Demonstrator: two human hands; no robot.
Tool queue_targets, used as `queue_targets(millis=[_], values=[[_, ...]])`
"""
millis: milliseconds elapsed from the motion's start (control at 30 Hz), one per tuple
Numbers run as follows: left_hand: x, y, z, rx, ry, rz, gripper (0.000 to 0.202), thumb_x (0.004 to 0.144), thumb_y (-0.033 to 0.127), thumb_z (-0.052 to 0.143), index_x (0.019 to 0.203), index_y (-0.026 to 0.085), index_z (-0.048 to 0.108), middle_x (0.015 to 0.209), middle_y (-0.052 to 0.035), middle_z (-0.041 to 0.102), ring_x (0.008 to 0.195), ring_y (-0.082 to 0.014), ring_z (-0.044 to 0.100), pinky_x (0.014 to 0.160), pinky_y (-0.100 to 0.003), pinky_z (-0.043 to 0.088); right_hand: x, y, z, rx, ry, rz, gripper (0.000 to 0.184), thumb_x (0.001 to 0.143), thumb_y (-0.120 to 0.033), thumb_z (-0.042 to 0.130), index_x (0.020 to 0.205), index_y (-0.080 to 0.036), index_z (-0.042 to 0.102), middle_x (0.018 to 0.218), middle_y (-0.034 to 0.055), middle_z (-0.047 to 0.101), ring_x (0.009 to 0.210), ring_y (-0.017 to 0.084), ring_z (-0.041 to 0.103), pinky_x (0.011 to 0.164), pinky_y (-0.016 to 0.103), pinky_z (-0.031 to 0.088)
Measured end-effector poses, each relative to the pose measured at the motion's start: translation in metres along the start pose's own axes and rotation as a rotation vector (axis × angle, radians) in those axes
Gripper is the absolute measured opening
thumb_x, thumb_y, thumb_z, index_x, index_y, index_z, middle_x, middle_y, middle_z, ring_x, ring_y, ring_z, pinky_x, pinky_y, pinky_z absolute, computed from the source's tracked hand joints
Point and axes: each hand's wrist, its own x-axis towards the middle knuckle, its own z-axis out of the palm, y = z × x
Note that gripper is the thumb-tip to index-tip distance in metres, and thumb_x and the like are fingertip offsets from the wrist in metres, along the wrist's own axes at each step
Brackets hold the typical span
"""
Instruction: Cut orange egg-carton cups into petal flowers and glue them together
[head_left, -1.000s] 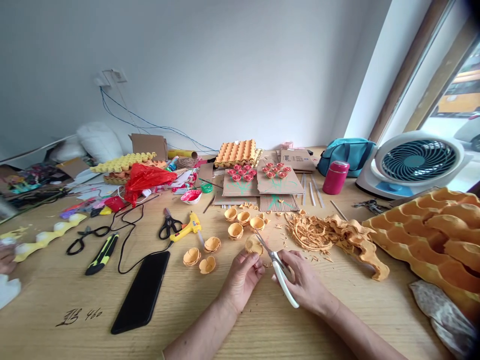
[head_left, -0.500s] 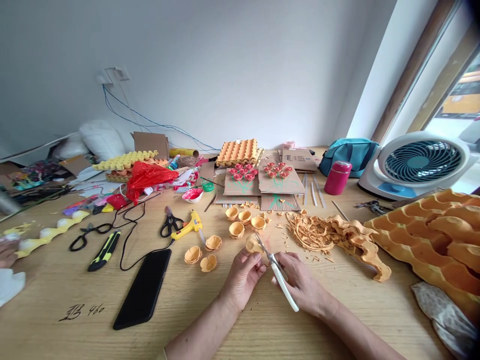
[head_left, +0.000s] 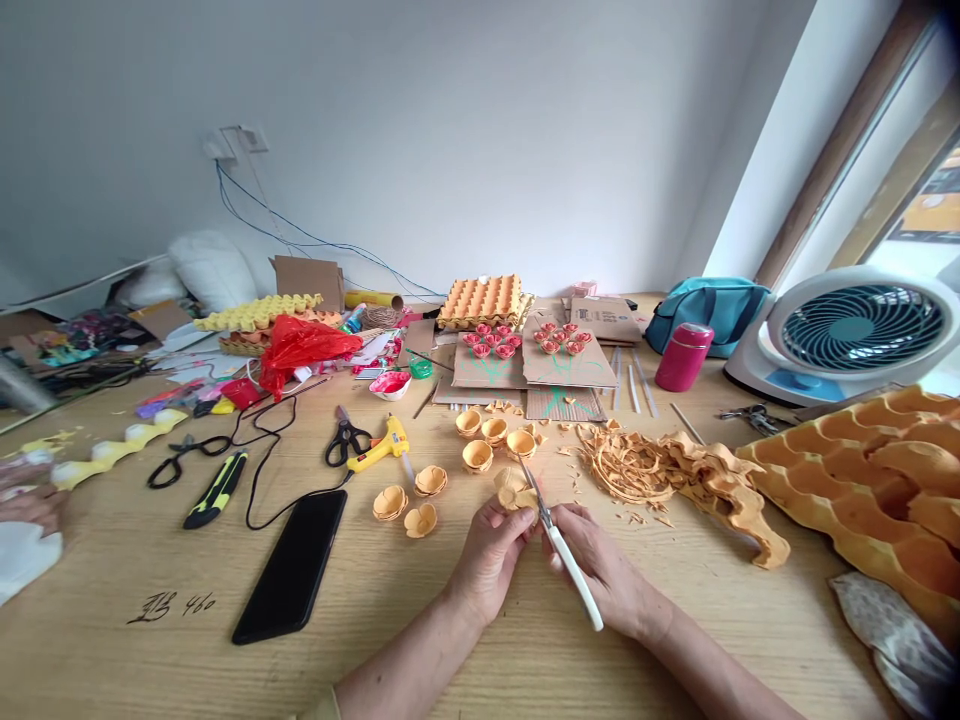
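Observation:
Pinched in my left hand [head_left: 493, 550] is an orange egg-carton cup [head_left: 513, 488] with petal-like edges. My right hand [head_left: 600, 570] grips white-handled scissors [head_left: 573, 574], whose blades lie against the cup's right edge. Just beyond stand several finished-looking cups, among them one orange cup [head_left: 478, 457] in the group behind my hands and another cup [head_left: 389, 503] to the left. To the right of the scissors lies a pile of orange carton trimmings [head_left: 626, 465], with small scraps scattered round it.
Left of my hands are a yellow glue gun [head_left: 379, 447], black scissors [head_left: 347, 440], a black phone [head_left: 292, 570] and a utility knife [head_left: 216, 490]. A large egg tray [head_left: 847, 490] and a fan [head_left: 847, 330] stand right. Another person's hand [head_left: 34, 505] shows at the far left.
The cup has been turned in my left hand, so its petals now show more toward me. The scissors have shifted slightly along its edge. The whole view has swung a little.

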Motion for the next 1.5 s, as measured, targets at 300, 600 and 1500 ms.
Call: queue_targets(millis=[300,600,1500], values=[[0.000,0.003,0.001,0.025,-0.037,-0.006,0.016,0.074,0.025,0.081,0.073,0.015,0.070,0.067,0.0009,0.063,0.067,-0.0116,0.052,0.071,-0.027,0.042,0.000,0.000,-0.001,-0.052,0.018,-0.041,0.044,0.099,-0.061,0.031,0.085,-0.022,0.048,0.081,0.0037,0.055,0.082,0.023,0.054,0.089,0.046,0.043],[0.001,0.012,0.006,0.102,-0.009,-0.008,0.019,0.069,0.027,0.084,0.071,0.015,0.069,0.064,0.0014,0.062,0.064,-0.0122,0.052,0.068,-0.027,0.041,-0.001,-0.004,-0.004,-0.057,0.024,-0.030,0.037,0.099,-0.055,0.035,0.082,-0.024,0.045,0.081,0.0050,0.056,0.088,0.026,0.054,0.086,0.045,0.044],[0.004,0.015,-0.003,0.070,0.079,0.038,0.024,0.067,0.030,0.086,0.071,0.016,0.067,0.071,0.0018,0.055,0.068,-0.0113,0.043,0.070,-0.027,0.039,-0.004,-0.004,-0.003,-0.079,0.030,0.023,0.037,0.099,-0.050,0.041,0.074,-0.023,0.043,0.074,0.0033,0.055,0.076,0.021,0.052,0.075,0.037,0.044]])
